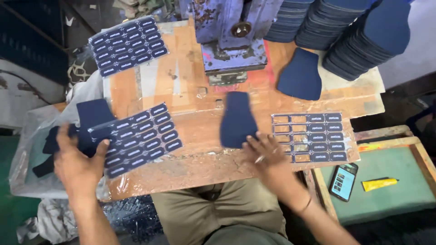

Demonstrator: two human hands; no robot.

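Two hands work apart: the left hand (77, 165) has its grip closed on a label sheet (136, 138) at the surface's edge; the right hand (268, 154), fingers spread, presses a navy fabric piece (237, 119) flat below the press (234, 43).

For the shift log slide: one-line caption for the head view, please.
Seated worker's right hand presses a navy fabric piece below the blue press; left hand holds a label sheet.
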